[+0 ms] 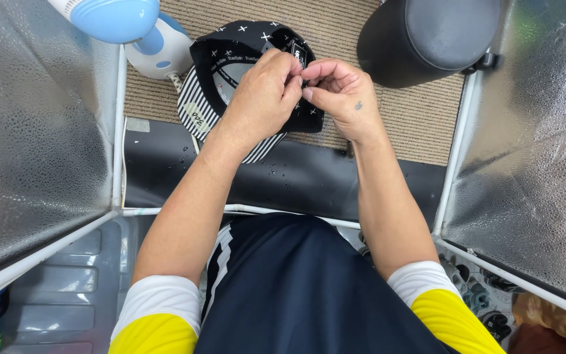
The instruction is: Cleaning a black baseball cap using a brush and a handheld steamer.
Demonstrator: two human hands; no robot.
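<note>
I am looking down at my two hands meeting over a dark baseball cap (230, 65) with small white crosses and a striped underside to its brim; it is being held upside down, far from my body, so the inside band is facing up where I can work on it; my left hand (263, 92) is wrapping over the crown's edge from the left, fingers curled together and pinching the band; my right hand (339, 92) is coming in from the right, thumb and forefinger clamped on the same small spot at the cap's rim, touching the left fingertips; a small tag is hanging off the brim on the near left; the cap is hovering above a ribbed beige mat (414, 124), with a black wet strip (309, 180) nearer me; a pale blue steamer (135, 26) is sitting far left and a dark cylindrical form (427, 39) far right; silver reflective panels (34, 131) are walling both sides.
</note>
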